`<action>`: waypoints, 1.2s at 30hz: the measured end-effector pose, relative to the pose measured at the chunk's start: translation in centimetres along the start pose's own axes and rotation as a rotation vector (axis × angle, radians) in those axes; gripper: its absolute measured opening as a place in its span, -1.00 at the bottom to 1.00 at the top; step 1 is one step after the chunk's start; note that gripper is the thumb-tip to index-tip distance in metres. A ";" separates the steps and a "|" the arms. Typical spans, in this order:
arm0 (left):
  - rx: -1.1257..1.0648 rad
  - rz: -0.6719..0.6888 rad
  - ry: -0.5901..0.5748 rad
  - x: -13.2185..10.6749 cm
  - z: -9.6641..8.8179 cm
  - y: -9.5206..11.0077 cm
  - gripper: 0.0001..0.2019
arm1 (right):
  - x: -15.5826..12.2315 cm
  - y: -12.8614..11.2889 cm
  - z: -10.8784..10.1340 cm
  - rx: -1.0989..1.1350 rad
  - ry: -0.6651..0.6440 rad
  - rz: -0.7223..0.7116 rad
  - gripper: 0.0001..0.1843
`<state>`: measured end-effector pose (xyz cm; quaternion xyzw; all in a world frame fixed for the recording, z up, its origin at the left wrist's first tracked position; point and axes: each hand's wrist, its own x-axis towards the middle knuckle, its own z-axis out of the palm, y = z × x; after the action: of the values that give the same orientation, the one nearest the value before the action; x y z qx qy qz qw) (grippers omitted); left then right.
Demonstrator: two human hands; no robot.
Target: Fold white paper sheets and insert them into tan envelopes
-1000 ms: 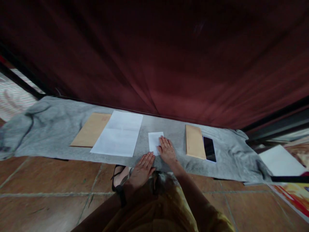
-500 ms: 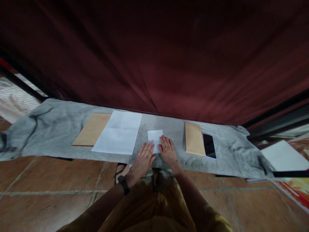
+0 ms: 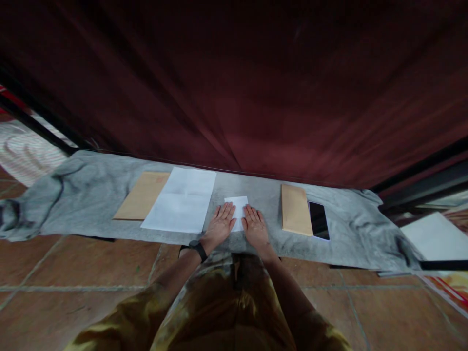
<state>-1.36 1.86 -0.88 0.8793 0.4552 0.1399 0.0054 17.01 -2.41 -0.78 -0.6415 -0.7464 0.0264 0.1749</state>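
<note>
I have left hand [image 3: 220, 225] and right hand [image 3: 255, 227] spread flat over the small paper [image 3: 239, 206]; that presumably steadies it against the grey cloth [image 3: 266, 197].

The small white paper [image 3: 238, 208] is partly covered by the left hand [image 3: 221, 225] and right hand [image 3: 256, 226]; one brown envelope [image 3: 140, 199] is overlapped by the large white sheet [image 3: 182, 199], and the colourful poster [image 3: 454, 289] is cut off rightward
</note>
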 end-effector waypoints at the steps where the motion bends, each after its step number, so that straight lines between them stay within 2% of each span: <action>1: 0.002 0.019 -0.002 -0.6 -0.1 0.2 -0.46 | 0.0 0.0 0.0 0.008 0.000 -0.001 -0.44; 10: -0.027 0.153 -0.053 -4.0 -1.6 2.3 -0.52 | 0.1 0.0 -0.2 0.015 -0.028 0.001 -0.44; 20: 0.000 0.209 0.007 -6.9 -1.7 2.5 -0.47 | 0.1 0.2 0.3 0.020 -0.006 0.007 -0.44; 31: -0.009 0.180 0.039 -7.6 -1.3 2.2 -0.52 | -0.1 0.3 0.5 0.017 0.025 0.013 -0.43; 36: -0.070 0.140 0.052 -6.1 -1.8 1.9 -0.59 | -0.9 0.7 0.5 0.015 0.067 0.001 -0.45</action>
<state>-3.62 -4.37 -0.39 0.9043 0.3876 0.1783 0.0146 17.67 -3.08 -1.70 -0.6411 -0.7396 0.0107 0.2044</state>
